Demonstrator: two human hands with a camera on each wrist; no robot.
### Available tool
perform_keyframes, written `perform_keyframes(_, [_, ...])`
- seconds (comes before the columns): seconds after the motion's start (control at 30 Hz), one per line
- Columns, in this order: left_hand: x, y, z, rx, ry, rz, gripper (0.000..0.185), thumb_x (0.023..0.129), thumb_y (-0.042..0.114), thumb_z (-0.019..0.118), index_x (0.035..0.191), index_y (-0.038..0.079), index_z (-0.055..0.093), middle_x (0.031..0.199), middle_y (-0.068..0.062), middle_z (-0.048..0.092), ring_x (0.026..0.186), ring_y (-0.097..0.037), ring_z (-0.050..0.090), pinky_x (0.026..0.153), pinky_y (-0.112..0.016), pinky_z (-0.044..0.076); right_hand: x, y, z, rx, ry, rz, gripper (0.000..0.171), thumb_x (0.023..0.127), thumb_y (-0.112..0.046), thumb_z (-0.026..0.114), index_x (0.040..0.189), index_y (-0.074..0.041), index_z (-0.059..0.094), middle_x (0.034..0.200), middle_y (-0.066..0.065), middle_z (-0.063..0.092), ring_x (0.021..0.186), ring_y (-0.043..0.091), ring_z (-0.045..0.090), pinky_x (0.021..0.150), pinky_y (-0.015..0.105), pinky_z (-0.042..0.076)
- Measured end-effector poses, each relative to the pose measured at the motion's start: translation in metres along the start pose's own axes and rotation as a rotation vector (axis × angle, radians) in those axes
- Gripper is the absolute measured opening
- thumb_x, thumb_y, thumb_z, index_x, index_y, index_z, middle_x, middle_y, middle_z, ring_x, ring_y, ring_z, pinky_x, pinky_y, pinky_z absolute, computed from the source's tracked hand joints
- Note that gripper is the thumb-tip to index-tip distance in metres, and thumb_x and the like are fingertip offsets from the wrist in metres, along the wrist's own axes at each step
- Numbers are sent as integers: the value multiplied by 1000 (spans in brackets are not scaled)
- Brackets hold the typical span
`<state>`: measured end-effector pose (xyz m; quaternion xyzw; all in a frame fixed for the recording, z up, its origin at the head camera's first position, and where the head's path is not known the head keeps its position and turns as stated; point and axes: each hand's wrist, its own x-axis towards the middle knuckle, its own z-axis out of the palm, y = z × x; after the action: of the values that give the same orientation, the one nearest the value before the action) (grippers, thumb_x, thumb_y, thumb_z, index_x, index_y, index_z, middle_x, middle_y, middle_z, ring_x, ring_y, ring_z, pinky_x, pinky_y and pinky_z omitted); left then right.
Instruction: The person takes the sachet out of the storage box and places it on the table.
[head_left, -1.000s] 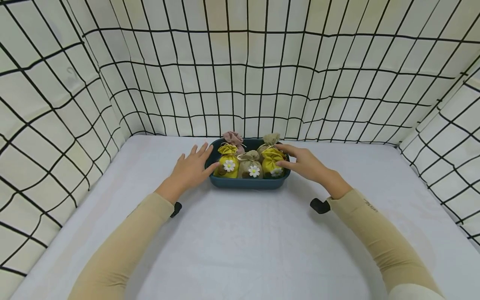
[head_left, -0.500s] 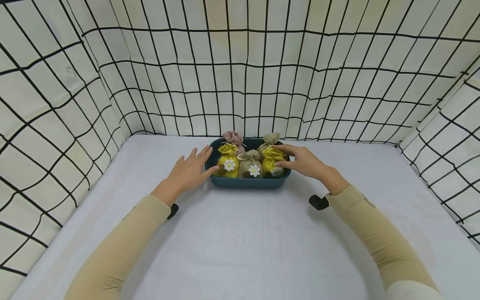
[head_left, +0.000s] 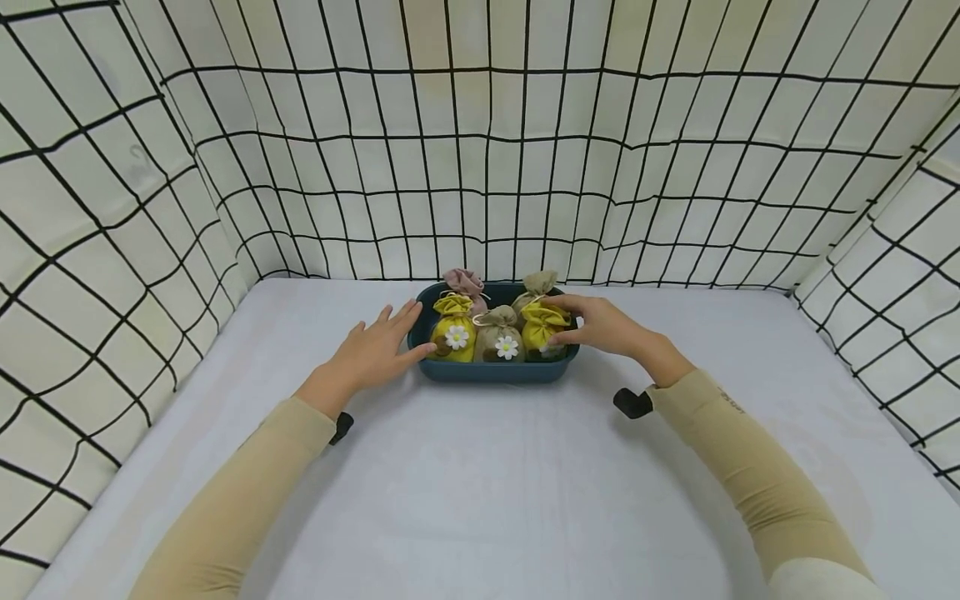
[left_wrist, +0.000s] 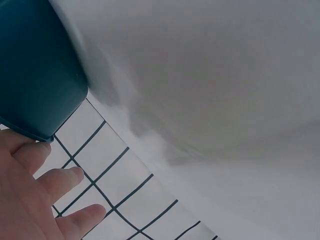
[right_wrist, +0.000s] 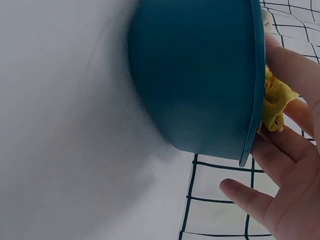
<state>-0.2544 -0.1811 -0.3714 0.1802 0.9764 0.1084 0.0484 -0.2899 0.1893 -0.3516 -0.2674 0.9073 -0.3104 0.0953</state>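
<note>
Where the white table (head_left: 480,500) meets the grid-patterned back curtain (head_left: 480,167), a dark teal tray (head_left: 491,372) sits near the rear edge. It contains five small drawstring pouches. The front row holds a yellow pouch with a white daisy (head_left: 453,332) at left, a beige pouch with a daisy (head_left: 498,337) in the middle, and a second yellow pouch (head_left: 542,328) at right. The back row holds a pink pouch (head_left: 463,282) and a tan pouch (head_left: 538,285).

The left hand (head_left: 375,352) is released: fingers are extended, with the thumb and fingertips against the tray's left rim. The right hand (head_left: 603,327) grasps the second yellow pouch at the tray's right end; thumb and fingers curl around its gathered top, as the right wrist view confirms.
</note>
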Motion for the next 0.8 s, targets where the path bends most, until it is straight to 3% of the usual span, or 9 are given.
perform_keyframes(0.3, [-2, 1, -2, 1, -7, 4, 91, 103, 65, 44, 166, 7, 13, 171, -11, 12, 154, -44, 12, 115, -74, 14, 5, -5, 0, -100, -55, 20, 78, 89, -21, 83, 156, -8, 44, 157, 19, 44, 143, 40, 41, 113, 56, 37])
perform_keyframes(0.8, [1, -3, 2, -15, -18, -3, 94, 101, 69, 42, 166, 9, 11, 171, -10, 10, 153, -45, 12, 114, -74, 14, 18, -8, 1, -215, -139, 35, 78, 89, -12, 82, 156, -1, 42, 154, 23, 46, 137, 39, 48, 112, 53, 40])
